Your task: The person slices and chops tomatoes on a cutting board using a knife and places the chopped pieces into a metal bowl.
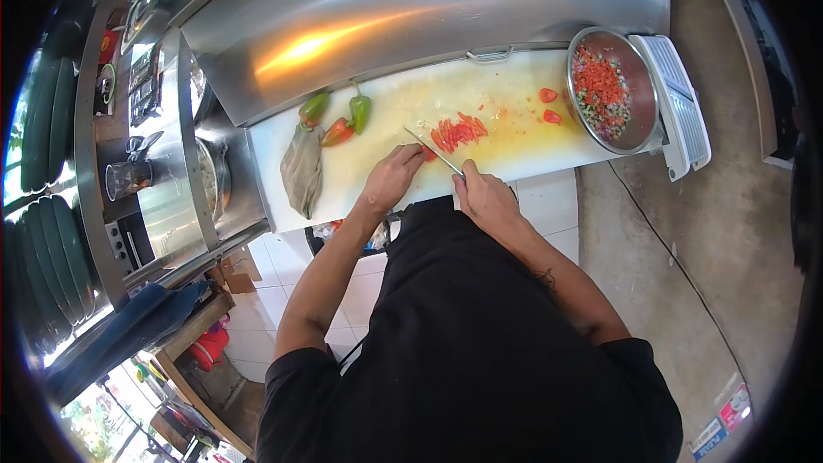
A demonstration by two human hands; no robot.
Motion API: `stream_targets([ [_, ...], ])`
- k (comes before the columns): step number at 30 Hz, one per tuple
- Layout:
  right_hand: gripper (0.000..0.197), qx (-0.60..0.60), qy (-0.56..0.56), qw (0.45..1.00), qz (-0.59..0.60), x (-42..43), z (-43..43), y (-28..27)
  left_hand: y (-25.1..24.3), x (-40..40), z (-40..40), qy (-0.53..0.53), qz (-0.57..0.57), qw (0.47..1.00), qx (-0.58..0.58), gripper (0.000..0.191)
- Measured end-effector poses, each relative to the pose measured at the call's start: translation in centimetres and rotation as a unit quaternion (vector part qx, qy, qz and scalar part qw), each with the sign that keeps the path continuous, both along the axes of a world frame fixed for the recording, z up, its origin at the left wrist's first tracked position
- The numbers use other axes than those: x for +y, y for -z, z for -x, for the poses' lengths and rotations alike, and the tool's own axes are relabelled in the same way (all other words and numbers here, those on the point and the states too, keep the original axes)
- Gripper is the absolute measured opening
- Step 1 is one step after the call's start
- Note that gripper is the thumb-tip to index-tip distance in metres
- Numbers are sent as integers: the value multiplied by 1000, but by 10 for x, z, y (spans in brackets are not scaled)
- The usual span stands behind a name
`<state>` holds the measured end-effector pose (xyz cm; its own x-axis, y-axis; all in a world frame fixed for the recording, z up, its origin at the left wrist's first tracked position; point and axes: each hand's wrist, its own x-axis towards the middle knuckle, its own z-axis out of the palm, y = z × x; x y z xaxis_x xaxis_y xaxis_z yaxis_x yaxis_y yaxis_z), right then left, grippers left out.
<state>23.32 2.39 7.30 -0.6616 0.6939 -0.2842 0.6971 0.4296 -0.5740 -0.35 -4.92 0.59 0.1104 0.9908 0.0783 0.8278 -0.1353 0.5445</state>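
Observation:
My right hand grips the handle of a kitchen knife, whose blade slants up and left across the white cutting board. My left hand presses its fingertips on a red pepper piece beside the blade, which partly hides that piece. Just beyond the knife lies a row of thin red pepper strips. Two red pepper pieces rest farther right, near the bowl. On the left are two greenish peppers and a red-orange one.
A crumpled grey-brown cloth lies at the board's left end. To the right, a steel bowl holds diced red, green and pale vegetables, with a white mandoline slicer beside it. A steel panel with a handle borders the far side.

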Motion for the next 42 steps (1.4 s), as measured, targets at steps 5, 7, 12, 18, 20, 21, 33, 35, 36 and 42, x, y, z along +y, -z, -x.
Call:
stream_targets([
  [5,26,-37,-9,999,4,-2,1,-1,2,2,5,22,-12,1000,9,32],
  [7,25,-37,-11,999,3,-1,4,13,0,5,5,23,-13,1000,2,32],
  [12,26,18,17,999,-27,18,50,53,2,8,6,32,-19,999,10,30],
  [18,24,46,13,999,19,21,27,29,9,2,7,9,-45,999,-2,28],
  [20,23,34,5,999,21,12,22,20,10,-1,5,1,-47,999,-6,27],
  [21,22,24,6,999,22,9,21,17,9,-1,4,1,-49,999,-9,25],
  [33,23,13,16,1000,-8,12,53,51,8,6,5,11,-45,998,-46,20],
  [35,23,27,29,999,-8,14,52,52,12,2,4,11,-55,998,-30,19],
  [36,22,40,35,999,-2,13,51,52,10,-2,2,5,-60,998,-16,19],
  [42,25,46,11,999,1,0,30,39,8,-1,2,-1,-75,997,-36,19],
])
